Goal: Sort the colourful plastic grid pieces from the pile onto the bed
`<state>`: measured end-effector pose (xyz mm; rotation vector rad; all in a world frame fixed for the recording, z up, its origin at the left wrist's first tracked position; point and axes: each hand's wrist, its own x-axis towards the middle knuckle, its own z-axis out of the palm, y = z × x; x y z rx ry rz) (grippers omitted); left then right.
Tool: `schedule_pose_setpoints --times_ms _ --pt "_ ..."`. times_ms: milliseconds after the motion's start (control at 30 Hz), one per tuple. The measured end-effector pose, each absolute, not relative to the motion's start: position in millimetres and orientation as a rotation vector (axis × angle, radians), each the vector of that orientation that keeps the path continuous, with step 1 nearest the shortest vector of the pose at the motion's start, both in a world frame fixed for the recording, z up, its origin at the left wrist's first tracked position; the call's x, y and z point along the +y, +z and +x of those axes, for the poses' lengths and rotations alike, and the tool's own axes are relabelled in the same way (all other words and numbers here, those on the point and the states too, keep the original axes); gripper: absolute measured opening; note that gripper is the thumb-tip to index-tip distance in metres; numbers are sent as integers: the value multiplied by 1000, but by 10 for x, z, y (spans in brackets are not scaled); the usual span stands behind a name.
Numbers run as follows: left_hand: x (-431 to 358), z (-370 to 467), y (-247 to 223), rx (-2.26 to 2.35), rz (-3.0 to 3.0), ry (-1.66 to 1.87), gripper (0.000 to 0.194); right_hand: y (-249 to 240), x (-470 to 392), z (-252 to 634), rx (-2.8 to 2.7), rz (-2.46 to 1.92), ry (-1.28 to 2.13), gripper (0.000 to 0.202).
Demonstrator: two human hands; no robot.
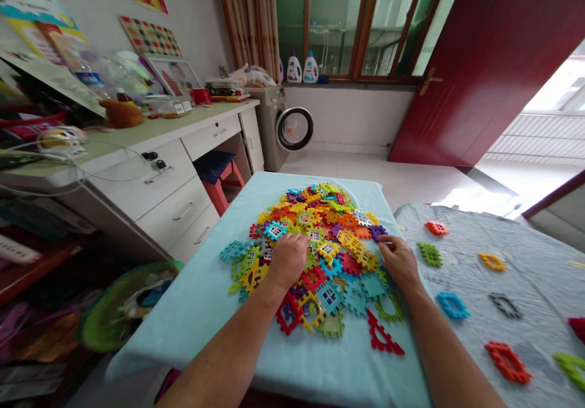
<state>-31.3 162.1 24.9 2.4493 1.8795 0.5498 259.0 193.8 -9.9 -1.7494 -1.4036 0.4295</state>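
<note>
The left grip [291, 260] rests palm down on the heap of plastic pieces [329, 255], its fingers curled in; whether they pinch anything cannot be told, for the back of the hand covers it. To the right of this grip, across the heap, the right grip [400, 261] has thumb and forefinger drawn close together at the heap's far right edge. Just beyond its fingertips and to their left lies a purple piece [377, 232] (contact is too small to make out), squarish and toothed, with no clear long axis.

Left of the right grip, a yellow strip [359, 249] has its long axis slanting from far left to near right. Nearer the wearer than that grip, a red triangle [388, 344] lies flat, its longest side running the same slanting way, one narrow tip pointing right. Beyond the left grip, slightly left, sits a blue piece with a white lattice [275, 230].

All these are on the table [205, 316], under a light blue cloth. Well to the right of the right grip, separate pieces, among them a blue frame [443, 302], are spread on a greyish cloth [461, 274].
</note>
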Motion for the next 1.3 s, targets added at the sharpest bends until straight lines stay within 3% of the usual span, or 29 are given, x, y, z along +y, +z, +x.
schedule_pose_setpoints --times_ms 333,500,667,833,967,1167,1300 --pt "1576 -123 566 1770 2610 338 30 -112 1942 2580 -1375 -1708 497 43" --pt "1731 175 597 1679 2654 282 20 -93 1933 2571 -1366 -1718 484 44" --pt "1960 408 451 1688 2594 250 32 -114 1941 2589 -1374 -1723 446 42" --pt "2077 504 345 1722 2490 324 31 -141 1961 2611 -1373 -1722 463 42" --pt "2114 489 352 1660 2415 421 44 -147 1969 2614 -1367 -1702 474 42" --pt "2178 199 507 1550 2250 619 29 -151 1974 2603 -1358 -1693 491 38" --pt "2213 -105 559 1484 2102 774 38 -148 1971 2594 -1352 -1684 484 37"
